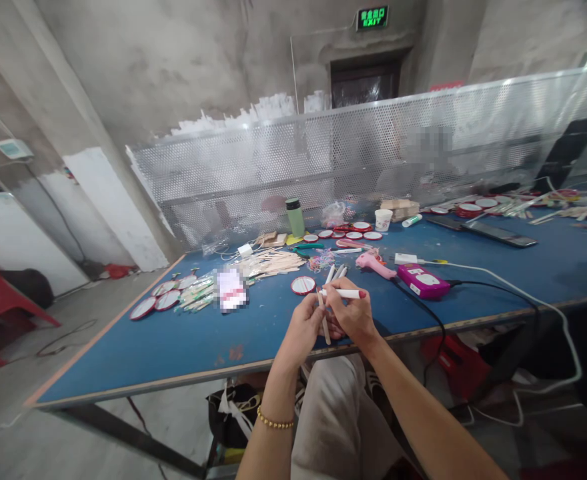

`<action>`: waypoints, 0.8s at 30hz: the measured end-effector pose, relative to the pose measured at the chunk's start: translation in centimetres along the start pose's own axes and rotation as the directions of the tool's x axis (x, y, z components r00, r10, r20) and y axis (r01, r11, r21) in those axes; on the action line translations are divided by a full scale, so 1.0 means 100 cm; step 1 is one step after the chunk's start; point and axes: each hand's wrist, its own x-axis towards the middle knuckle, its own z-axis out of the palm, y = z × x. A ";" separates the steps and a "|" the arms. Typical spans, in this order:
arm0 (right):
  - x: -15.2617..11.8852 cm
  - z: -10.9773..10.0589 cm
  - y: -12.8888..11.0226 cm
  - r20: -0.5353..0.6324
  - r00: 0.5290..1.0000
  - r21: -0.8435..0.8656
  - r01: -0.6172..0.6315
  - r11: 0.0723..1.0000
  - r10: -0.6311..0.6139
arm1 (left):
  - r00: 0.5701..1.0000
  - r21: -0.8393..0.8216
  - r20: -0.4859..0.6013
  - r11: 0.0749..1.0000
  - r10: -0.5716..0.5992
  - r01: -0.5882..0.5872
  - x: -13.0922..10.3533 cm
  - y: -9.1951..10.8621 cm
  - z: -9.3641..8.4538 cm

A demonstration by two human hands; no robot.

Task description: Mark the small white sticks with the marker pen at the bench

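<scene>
A thin wooden stick [326, 329] is in my left hand [305, 325], its fingers closed round it near the table's front edge. My right hand [351, 312] is closed on a white marker [343, 293] with a red end, its left end at the top of the stick. Just beyond my hands, a round white disc with a red rim [303, 285] lies on the blue table [193, 347]. More pale pens [337, 272] lie behind my right hand.
Left are wooden sticks [281, 262], red-rimmed discs [167, 300] and a blurred pale item [232, 291]. Right are a pink glue gun [376, 265], a purple box [423, 282] and cables. A green bottle [295, 219] and paper cup [383, 220] stand behind, before a perforated metal screen [253, 167].
</scene>
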 end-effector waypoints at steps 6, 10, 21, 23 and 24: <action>0.000 0.000 -0.001 0.010 1.000 0.006 -0.014 1.000 0.014 | 1.000 0.000 0.001 1.000 0.010 -0.010 0.000 0.000 0.000; 0.000 0.001 0.000 0.013 1.000 0.001 -0.004 1.000 0.004 | 1.000 -0.005 0.003 1.000 0.008 -0.008 0.000 0.000 0.000; 0.001 0.000 -0.001 0.001 1.000 -0.016 0.006 1.000 -0.006 | 1.000 -0.010 0.008 1.000 0.006 -0.006 0.001 -0.003 -0.001; 0.000 -0.001 -0.001 -0.016 1.000 -0.021 0.009 1.000 -0.009 | 1.000 -0.020 0.015 1.000 0.000 0.000 0.001 -0.004 -0.002; 0.000 -0.001 -0.001 -0.022 1.000 -0.024 0.012 1.000 -0.012 | 1.000 -0.024 0.018 1.000 -0.003 0.003 0.002 -0.004 -0.002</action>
